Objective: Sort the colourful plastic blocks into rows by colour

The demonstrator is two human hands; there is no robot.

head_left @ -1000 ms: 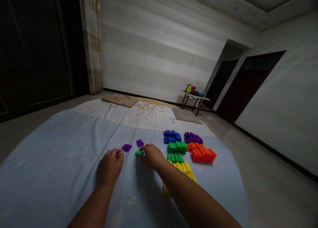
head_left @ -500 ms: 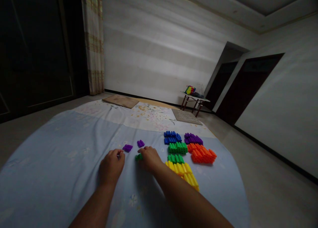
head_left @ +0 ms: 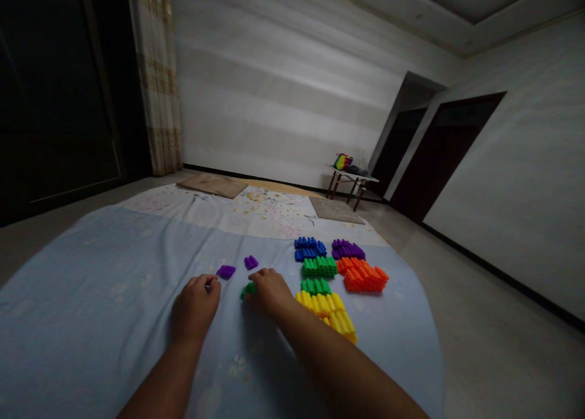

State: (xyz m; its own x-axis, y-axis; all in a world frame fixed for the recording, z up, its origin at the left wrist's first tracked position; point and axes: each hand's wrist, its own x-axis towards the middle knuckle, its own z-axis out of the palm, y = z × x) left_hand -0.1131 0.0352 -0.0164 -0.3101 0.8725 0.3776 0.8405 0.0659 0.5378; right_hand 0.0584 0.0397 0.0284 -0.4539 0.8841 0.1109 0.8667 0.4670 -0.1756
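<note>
My right hand (head_left: 273, 292) reaches in from the right, its fingers bent down over a green toy block (head_left: 248, 290) on the cloth. The block is partly hidden under the fingers. My left hand (head_left: 195, 304) rests on the cloth to the left, fingers curled in towards the thumb; whether anything is between the tips cannot be seen. Just beyond my left fingertips lies a purple toy block (head_left: 226, 271). A second purple block (head_left: 251, 262) is a little farther off, in front of my right hand.
To the right stand grouped blocks: blue (head_left: 311, 249), green (head_left: 319, 267), yellow (head_left: 326, 309), purple (head_left: 348, 249) and orange (head_left: 365, 277). A pale blue flowered cloth (head_left: 114, 297) covers the table. Two flat boards (head_left: 212, 185) lie at its far edge. Behind is a small side table (head_left: 351, 174).
The view has shifted slightly, so everything sits a bit farther left. More of the green block shows beside my right fingers. My left hand keeps its curled pose.
</note>
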